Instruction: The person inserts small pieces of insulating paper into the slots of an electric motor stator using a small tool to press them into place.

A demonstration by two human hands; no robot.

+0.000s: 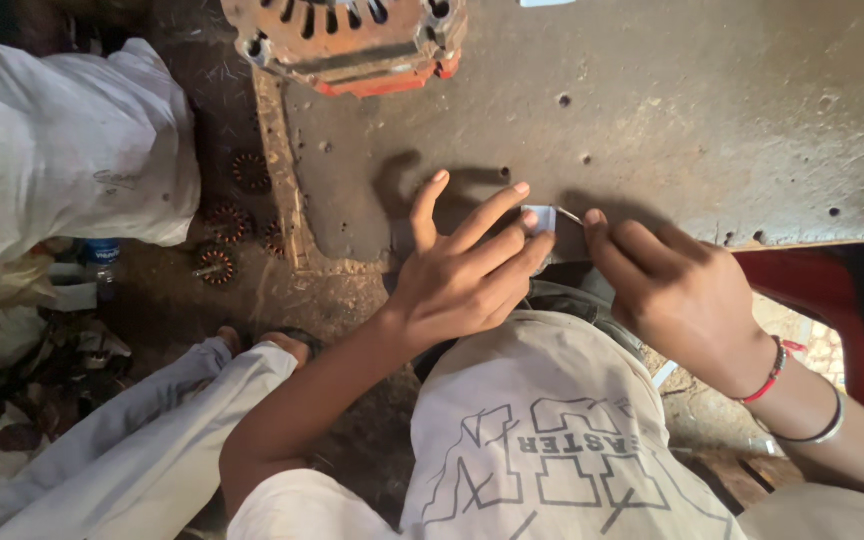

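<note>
The left hand (467, 270) is pressing a small white piece (540, 218) against the near edge of the table (712, 110), its grip loose, fingers spread over the piece. The right hand (667, 290) is pinching a thin metal pin (570, 215), its tip touching the piece's right side. A rusty orange motor housing (347, 40) is sitting at the table's far left. Copper-wound rotors (227, 222) are lying on the floor to the left, near a white sack (62, 140).
</note>
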